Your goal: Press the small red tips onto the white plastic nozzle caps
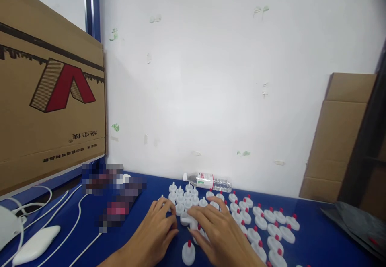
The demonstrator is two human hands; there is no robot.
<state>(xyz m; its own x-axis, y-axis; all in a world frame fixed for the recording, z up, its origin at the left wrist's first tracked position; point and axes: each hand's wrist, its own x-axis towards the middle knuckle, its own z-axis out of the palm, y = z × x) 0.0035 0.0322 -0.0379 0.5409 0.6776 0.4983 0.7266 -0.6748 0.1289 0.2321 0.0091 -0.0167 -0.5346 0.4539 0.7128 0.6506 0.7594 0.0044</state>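
My left hand is bent beside the left edge of a cluster of white plastic nozzle caps. Its thumb and forefinger stand apart, with nothing visible between them; one cap shows at its fingertips. My right hand reaches over the caps, fingers spread. A tilted white cap lies by its forefinger, and a red-tipped cap is partly hidden beneath that hand. Between my wrists, a single red-tipped nozzle cap lies on the blue tabletop. Several more red-tipped caps spread out on the right.
A clear plastic bottle lies along the white wall. White cables and a white device are on the left, below a large cardboard box. Grey plastic bags lie at right, near folded cardboard.
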